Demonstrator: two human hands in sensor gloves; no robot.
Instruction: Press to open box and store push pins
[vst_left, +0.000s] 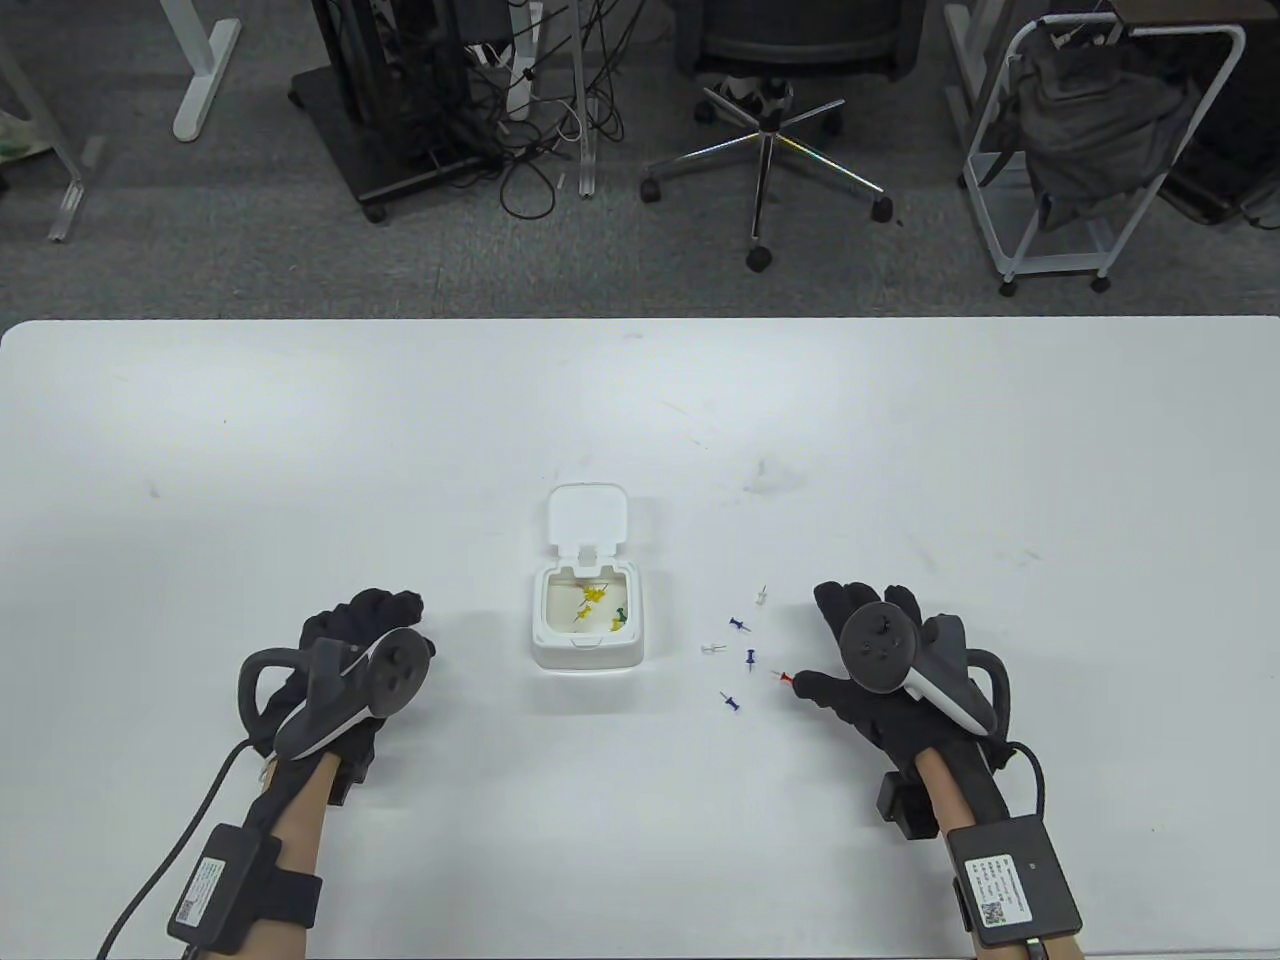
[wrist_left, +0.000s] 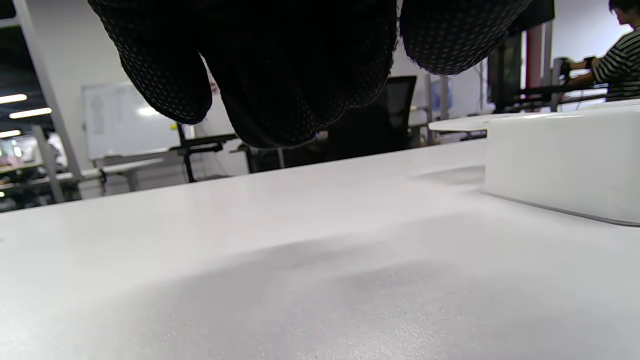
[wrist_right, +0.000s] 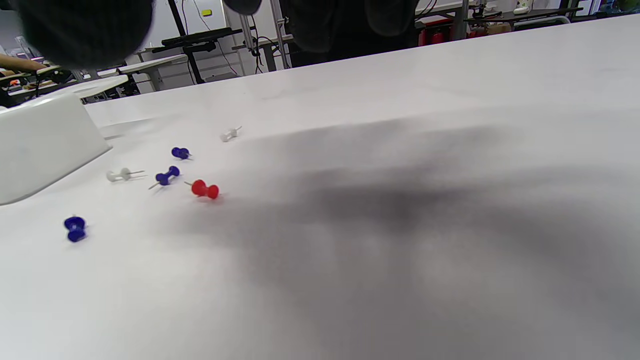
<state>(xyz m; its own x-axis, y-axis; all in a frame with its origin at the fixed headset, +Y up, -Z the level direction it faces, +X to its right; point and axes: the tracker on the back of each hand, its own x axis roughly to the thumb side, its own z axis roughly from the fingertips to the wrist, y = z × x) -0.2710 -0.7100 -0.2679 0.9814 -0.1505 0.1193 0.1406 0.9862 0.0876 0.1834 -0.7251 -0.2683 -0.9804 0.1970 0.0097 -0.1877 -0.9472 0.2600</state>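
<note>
The small white box (vst_left: 588, 655) stands open at the table's middle, its lid (vst_left: 588, 515) tipped up at the back. Yellow pins (vst_left: 595, 600) and a green pin (vst_left: 620, 615) lie inside. To its right lie loose pins: a red one (vst_left: 787, 679), three blue ones (vst_left: 739, 625) and two white ones (vst_left: 712, 648). My right hand (vst_left: 815, 645) hovers open beside them, thumb tip next to the red pin (wrist_right: 205, 190), which lies on the table. My left hand (vst_left: 400, 625) rests left of the box, fingers (wrist_left: 270, 75) loosely curled and holding nothing.
The box's side wall shows at the right of the left wrist view (wrist_left: 565, 160) and at the left of the right wrist view (wrist_right: 45, 140). Beyond the white table (vst_left: 300, 450) are an office chair (vst_left: 765, 150) and a white rack (vst_left: 1100, 150).
</note>
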